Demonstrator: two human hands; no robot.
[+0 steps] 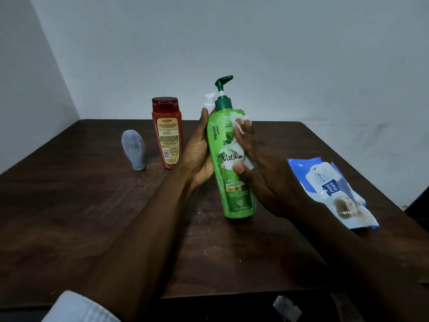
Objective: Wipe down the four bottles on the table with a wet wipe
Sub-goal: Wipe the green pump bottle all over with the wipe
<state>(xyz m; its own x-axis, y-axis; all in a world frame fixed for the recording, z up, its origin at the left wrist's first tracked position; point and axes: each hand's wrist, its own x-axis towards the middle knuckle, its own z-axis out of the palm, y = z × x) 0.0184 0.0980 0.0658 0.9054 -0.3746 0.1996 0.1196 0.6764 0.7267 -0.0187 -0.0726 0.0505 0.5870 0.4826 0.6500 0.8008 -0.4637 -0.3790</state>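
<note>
The left hand grips the green pump bottle from its left side, thumb lying up along the shoulder and fingers curled behind the body. The bottle is tilted over the middle of the worktop, its label facing the near edge. I cannot tell whether its base touches the wood.

The right hand holds a white wet wipe against the upper front of the bottle. Its fingers are bent over the wipe, and its thumb presses on the label lower down.

Just behind the green bottle, toward the far edge, only the white pump head of 1 more bottle shows. The rest is hidden.

The red bottle stands upright left of it near the far edge, its back label toward the camera. The grey tube stands on its cap further toward the far-left corner, apart from the red bottle.

A blue and white pack of wipes lies flat by the right edge, well apart from the bottles. A pale sleeve shows at the near-left corner.
</note>
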